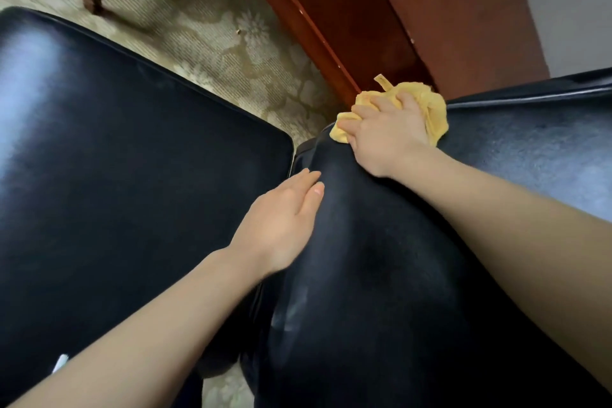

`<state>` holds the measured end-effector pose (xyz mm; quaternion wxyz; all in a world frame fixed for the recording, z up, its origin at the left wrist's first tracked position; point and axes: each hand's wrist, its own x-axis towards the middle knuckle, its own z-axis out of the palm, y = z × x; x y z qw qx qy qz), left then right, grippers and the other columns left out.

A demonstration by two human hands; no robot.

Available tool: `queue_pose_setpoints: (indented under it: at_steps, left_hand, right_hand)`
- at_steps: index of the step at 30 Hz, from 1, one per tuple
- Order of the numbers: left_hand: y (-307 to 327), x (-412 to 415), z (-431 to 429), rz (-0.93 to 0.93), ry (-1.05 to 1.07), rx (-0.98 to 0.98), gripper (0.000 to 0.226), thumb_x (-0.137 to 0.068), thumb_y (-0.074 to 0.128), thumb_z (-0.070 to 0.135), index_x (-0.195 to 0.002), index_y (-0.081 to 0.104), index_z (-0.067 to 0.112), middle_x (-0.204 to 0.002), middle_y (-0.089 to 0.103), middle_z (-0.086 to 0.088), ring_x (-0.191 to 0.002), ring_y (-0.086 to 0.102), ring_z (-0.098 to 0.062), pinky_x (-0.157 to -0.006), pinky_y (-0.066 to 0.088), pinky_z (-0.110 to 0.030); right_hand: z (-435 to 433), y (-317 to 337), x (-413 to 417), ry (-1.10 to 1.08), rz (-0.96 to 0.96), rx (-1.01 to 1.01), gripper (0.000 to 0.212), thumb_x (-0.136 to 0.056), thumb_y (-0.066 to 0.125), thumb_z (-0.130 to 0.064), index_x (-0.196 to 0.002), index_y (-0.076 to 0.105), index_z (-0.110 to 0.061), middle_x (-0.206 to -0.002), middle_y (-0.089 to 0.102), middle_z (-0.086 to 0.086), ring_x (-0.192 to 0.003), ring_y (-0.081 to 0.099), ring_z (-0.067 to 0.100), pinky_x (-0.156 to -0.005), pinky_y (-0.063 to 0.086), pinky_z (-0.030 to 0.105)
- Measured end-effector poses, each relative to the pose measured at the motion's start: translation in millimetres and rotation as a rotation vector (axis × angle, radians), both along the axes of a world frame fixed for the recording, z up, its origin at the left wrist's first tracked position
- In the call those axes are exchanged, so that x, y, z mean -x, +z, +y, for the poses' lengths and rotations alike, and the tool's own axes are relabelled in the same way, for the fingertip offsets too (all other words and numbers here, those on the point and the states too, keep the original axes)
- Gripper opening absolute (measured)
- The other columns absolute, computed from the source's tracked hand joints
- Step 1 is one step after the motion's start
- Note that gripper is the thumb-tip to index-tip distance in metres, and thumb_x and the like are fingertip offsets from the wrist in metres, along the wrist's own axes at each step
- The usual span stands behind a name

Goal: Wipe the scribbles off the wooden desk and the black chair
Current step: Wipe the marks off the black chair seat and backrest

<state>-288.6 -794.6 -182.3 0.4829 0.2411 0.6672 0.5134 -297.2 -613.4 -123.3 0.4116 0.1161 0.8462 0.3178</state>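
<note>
I see the right hand with fingers curled round the yellow cloth, pressing it on the black chair at the pad's far edge. Left hand lies flat on the same pad, fingers straight. Wooden desk is just behind.

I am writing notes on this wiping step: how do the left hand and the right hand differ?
The right hand grips a yellow cloth with curled fingers; the left hand holds nothing, its fingers straight. The right hand is farther from the camera than the left hand. Both lie over the black chair.
</note>
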Motion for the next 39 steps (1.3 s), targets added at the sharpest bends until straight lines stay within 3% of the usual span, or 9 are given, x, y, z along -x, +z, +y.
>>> queue_pose_setpoints:
  at_steps: [5, 10, 16, 18, 22, 26, 30, 35, 39]
  left_hand:
    - [-13.4, -1.1, -27.2, 0.066, 0.016, 0.083, 0.044, -0.101, 0.027, 0.037, -0.142, 0.039, 0.026, -0.148, 0.038, 0.010, -0.137, 0.033, -0.010, -0.102, 0.020, -0.014]
    - [-23.4, 6.5, -46.0, 0.062, 0.091, 0.154, 0.043, -0.102, 0.028, 0.034, -0.141, 0.042, 0.025, -0.145, 0.042, 0.010, -0.135, 0.034, -0.008, -0.098, 0.020, -0.012]
    - [-17.6, 4.7, -43.7, 0.033, 0.081, 0.149, 0.040, -0.102, 0.028, 0.030, -0.135, 0.049, 0.020, -0.138, 0.051, 0.003, -0.128, 0.043, -0.015, -0.096, 0.029, -0.021]
    - [-10.4, 1.0, -35.1, 0.005, 0.033, 0.108, 0.041, -0.102, 0.029, 0.031, -0.139, 0.044, 0.023, -0.143, 0.046, 0.005, -0.132, 0.039, -0.012, -0.105, 0.026, -0.023]
    - [5.3, -8.1, -14.2, -0.041, -0.069, 0.017, 0.043, -0.102, 0.029, 0.031, -0.143, 0.038, 0.025, -0.149, 0.038, 0.008, -0.137, 0.032, -0.009, -0.114, 0.023, -0.030]
    - [17.2, -17.5, 3.2, -0.023, -0.144, -0.020, 0.045, -0.103, 0.027, 0.031, -0.148, 0.027, 0.025, -0.156, 0.021, 0.005, -0.144, 0.016, -0.009, -0.117, 0.014, -0.029]
    - [12.2, -25.0, 16.1, 0.040, -0.310, 0.033, 0.050, -0.103, 0.022, 0.029, -0.151, 0.009, 0.027, -0.159, 0.005, 0.003, -0.147, 0.002, -0.015, -0.118, 0.010, -0.041]
    - [1.2, -27.1, 13.7, -0.110, -0.304, -0.046, 0.050, -0.104, 0.024, 0.025, -0.150, 0.009, 0.033, -0.159, 0.005, 0.010, -0.145, 0.011, -0.011, -0.118, 0.011, -0.037]
    - [-17.5, -16.0, 4.5, -0.074, -0.172, -0.049, 0.049, -0.103, 0.030, 0.022, -0.150, 0.018, 0.028, -0.157, 0.017, 0.008, -0.143, 0.017, -0.007, -0.116, 0.015, -0.028]
  right_hand:
    - [-18.4, -50.3, 20.9, -0.078, -0.174, -0.099, 0.045, -0.090, 0.045, -0.028, -0.136, 0.046, -0.025, -0.138, 0.045, 0.003, -0.132, 0.031, 0.031, -0.109, 0.016, 0.054]
    - [-52.9, -96.1, -9.3, 0.095, -0.495, -0.184, 0.050, -0.097, 0.035, -0.036, -0.144, 0.038, -0.020, -0.153, 0.030, 0.005, -0.144, 0.003, 0.036, -0.110, -0.010, 0.059]
    - [-104.2, -93.8, -63.3, 0.236, -0.717, -0.014, 0.048, -0.096, 0.038, -0.044, -0.138, 0.045, -0.023, -0.146, 0.041, 0.002, -0.142, 0.009, 0.042, -0.106, -0.012, 0.068]
    - [-114.3, -81.1, -81.0, 0.239, -0.686, 0.054, 0.049, -0.094, 0.038, -0.047, -0.137, 0.044, -0.025, -0.146, 0.040, 0.001, -0.142, 0.010, 0.038, -0.107, -0.009, 0.064]
    - [-109.7, -36.7, -107.8, 0.081, -0.392, 0.233, 0.040, -0.094, 0.040, -0.036, -0.131, 0.048, -0.025, -0.140, 0.045, 0.001, -0.133, 0.031, 0.028, -0.112, 0.016, 0.046]
    - [-96.0, 35.1, -129.5, 0.108, -0.283, 0.443, 0.040, -0.097, 0.039, -0.036, -0.136, 0.045, -0.039, -0.150, 0.035, -0.009, -0.141, 0.024, 0.020, -0.114, 0.005, 0.044]
    - [-71.0, 85.5, -133.8, 0.079, -0.110, 0.380, 0.044, -0.089, 0.032, -0.042, -0.117, 0.065, -0.036, -0.127, 0.061, -0.006, -0.123, 0.054, 0.022, -0.105, 0.026, 0.044]
    - [-40.1, 72.4, -98.1, 0.123, 0.072, 0.238, 0.047, -0.090, 0.031, -0.040, -0.122, 0.064, -0.029, -0.133, 0.057, 0.002, -0.126, 0.050, 0.029, -0.106, 0.024, 0.048]
    - [-25.7, 18.1, -48.8, 0.155, 0.001, 0.043, 0.045, -0.098, 0.026, -0.035, -0.136, 0.050, -0.031, -0.146, 0.043, 0.002, -0.139, 0.032, 0.029, -0.111, 0.009, 0.049]
